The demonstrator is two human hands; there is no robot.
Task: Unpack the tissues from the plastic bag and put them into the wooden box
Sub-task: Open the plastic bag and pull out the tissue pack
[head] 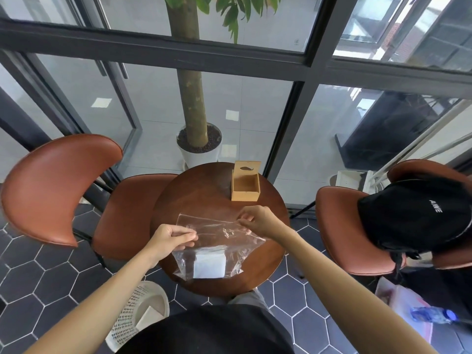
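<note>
A clear plastic bag [217, 235] lies on the round wooden table [173, 200], its mouth towards the far side. A white stack of tissues [209, 265] sits inside it at the near end. My left hand [171, 238] pinches the bag's left edge near the mouth. My right hand [258, 221] pinches the right edge of the mouth. Beyond the bag stands the open wooden box [245, 186], its lid [247, 168] with a leaf-shaped slot upright at the back. The box looks empty.
Brown leather chairs stand at the left [58, 187] and right [352, 231]; the right one carries a black bag [413, 213]. A potted tree [199, 144] stands behind the table by the glass wall. A white mesh bin [138, 312] sits on the floor at my left.
</note>
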